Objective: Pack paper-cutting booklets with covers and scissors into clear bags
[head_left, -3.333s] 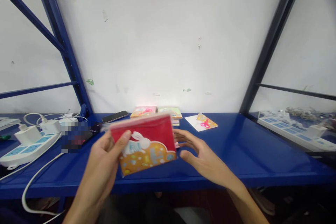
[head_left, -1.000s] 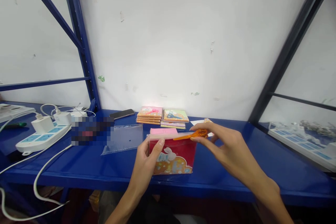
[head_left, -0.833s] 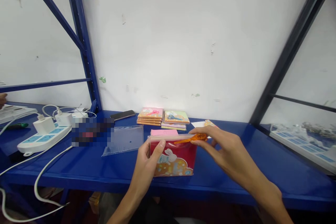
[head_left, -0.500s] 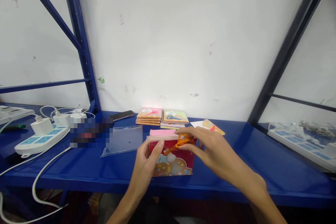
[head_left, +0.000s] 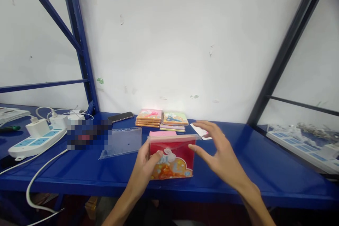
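The left hand (head_left: 144, 164) holds a red packet (head_left: 171, 159) upright on the blue bench (head_left: 238, 173), its thumb pressed on the printed rabbit front and its fingers (head_left: 156, 157) wrapped round the left edge, closed firmly on the clear sleeve that covers it. The right hand (head_left: 221, 155) hovers just to the right of the packet with fingers (head_left: 205, 127) spread wide and holding nothing, its thumb tip near the packet's upper right corner but seemingly not touching. A dim orange shape shows through the lower front of the sleeve — it looks like a small pair of scissors lying inside, though the print makes that hard to tell. By the look of it the filling step is at its end: the contents sit in the sleeve and its mouth, along the top edge beyond the left thumb, appears unsealed. What comes next probably calls for the free hand to come back to that top edge and press or fold the flap while the left keeps the packet steady. Just behind the packet lies a pink pad (head_left: 162, 134); beyond the fingers, against the wall, stand two stacks of finished packets (head_left: 161, 119). Left of the holding hand lies an empty clear sleeve (head_left: 122, 142), and further off a phone (head_left: 120, 116) and a power strip (head_left: 34, 140). A printed card (head_left: 199, 129) peeks out behind the right fingers.
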{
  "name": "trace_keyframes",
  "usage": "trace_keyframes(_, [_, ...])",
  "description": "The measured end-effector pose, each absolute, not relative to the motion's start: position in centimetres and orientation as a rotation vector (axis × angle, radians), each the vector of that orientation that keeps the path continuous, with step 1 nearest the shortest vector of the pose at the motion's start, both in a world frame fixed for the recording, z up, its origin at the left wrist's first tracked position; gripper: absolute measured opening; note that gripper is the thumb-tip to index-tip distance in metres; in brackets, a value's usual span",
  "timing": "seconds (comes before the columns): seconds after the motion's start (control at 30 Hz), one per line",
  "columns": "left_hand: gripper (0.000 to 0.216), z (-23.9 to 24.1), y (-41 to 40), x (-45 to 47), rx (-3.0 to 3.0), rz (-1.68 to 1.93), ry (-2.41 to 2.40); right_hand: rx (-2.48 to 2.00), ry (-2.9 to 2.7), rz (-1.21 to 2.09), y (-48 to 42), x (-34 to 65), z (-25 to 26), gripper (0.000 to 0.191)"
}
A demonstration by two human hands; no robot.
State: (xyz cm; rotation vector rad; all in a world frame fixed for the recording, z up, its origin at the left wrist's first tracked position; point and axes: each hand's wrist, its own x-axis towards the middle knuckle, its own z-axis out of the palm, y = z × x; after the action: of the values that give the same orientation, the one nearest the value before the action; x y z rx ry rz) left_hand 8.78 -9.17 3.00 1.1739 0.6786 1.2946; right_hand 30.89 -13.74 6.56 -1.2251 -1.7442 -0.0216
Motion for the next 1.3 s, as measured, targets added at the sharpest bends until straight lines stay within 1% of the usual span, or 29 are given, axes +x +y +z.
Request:
trace_keyframes(0.03, [0.047, 2.8, -9.0, 8.9, 1.191, 1.306, 0.687, -1.194, -1.735, 0.113, -13.4, 31.3, 5.9, 0.044])
trace_keyframes(0.1, [0.044, 2.4, -8.7, 9.2, 1.244, 1.313, 0.684, -1.103, -1.705, 0.338, -12.7, 32.0, 4.9, 0.028])
trace_keyframes(0.17, [0.039, 2.4, -8.6, 9.5, 1.313, 1.307, 0.650, -1.040, -1.655, 0.397, -12.3, 32.4, 4.3, 0.011])
trace_keyframes(0.2, [0.037, 2.4, -8.5, 9.6, 1.348, 1.308, 0.633, -1.022, -1.640, 0.380, -12.2, 32.5, 4.2, 0.009])
trace_keyframes(0.27, [0.035, 2.6, -8.6, 9.6, 1.395, 1.335, 0.642, -1.003, -1.643, 0.328, -12.4, 32.5, 4.2, 0.012])
trace_keyframes(0.4, [0.038, 2.5, -8.6, 9.1, 1.501, 1.450, 0.782, -1.065, -1.708, 0.270, -13.1, 32.4, 4.8, 0.015])
trace_keyframes(0.43, [0.034, 2.4, -8.5, 8.9, 1.561, 1.492, 0.816, -1.082, -1.718, 0.264, -13.3, 32.4, 4.9, 0.015])
trace_keyframes(0.5, [0.019, 2.2, -8.2, 8.5, 1.716, 1.528, 0.859, -1.085, -1.726, 0.244, -13.4, 32.3, 5.0, 0.014])
trace_keyframes(0.57, [0.009, 2.2, -7.9, 8.1, 1.834, 1.489, 0.881, -1.060, -1.732, 0.216, -13.4, 32.3, 4.9, 0.013])
trace_keyframes(0.7, [0.009, 2.6, -7.7, 7.9, 1.857, 1.462, 0.884, -1.019, -1.720, 0.243, -13.2, 32.6, 4.7, 0.012])
trace_keyframes(0.83, [0.021, 3.0, -8.3, 8.3, 1.738, 1.527, 0.865, -1.008, -1.697, 0.342, -13.1, 33.0, 4.6, 0.011])
trace_keyframes(0.9, [0.024, 3.2, -8.6, 8.5, 1.713, 1.542, 0.870, -1.026, -1.715, 0.351, -13.2, 33.0, 4.6, 0.011])
trace_keyframes(1.07, [0.016, 2.9, -8.5, 8.7, 1.703, 1.555, 0.897, -1.093, -1.759, 0.266, -13.4, 32.7, 4.8, 0.011])
trace_keyframes(1.13, [0.016, 2.6, -8.1, 8.5, 1.715, 1.556, 0.885, -1.083, -1.771, 0.221, -13.4, 32.6, 4.8, 0.012])
trace_keyframes(1.3, [0.010, 1.9, -6.8, 7.3, 1.965, 1.464, 0.843, -1.047, -1.755, 0.132, -13.4, 32.5, 4.6, 0.016])
